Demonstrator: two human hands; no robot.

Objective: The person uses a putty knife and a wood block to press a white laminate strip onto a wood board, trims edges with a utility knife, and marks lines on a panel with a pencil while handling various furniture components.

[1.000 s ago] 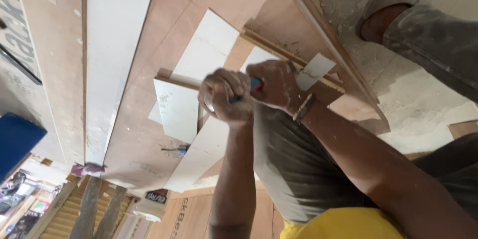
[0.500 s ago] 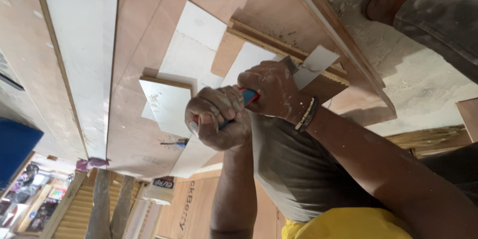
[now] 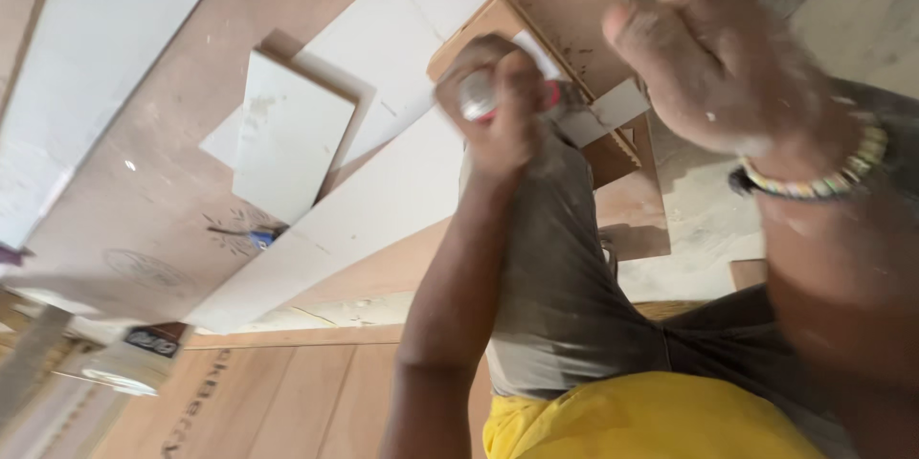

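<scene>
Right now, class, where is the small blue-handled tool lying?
In the head view, the blue-handled tool lies at lower left on the brown plywood sheet, just below the small white panel and well left of the left hand.

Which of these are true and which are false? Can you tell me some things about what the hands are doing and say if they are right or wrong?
1. The left hand is closed around a tool with a red and silver handle. True.
2. The right hand wears a beaded bracelet at the wrist. True.
3. The right hand grips the tool too. False: it is lifted off, apart from the tool.
4. A white rectangular panel lies on the brown plywood sheet. True.
5. The person wears a green shirt. False: the shirt is yellow.
</scene>
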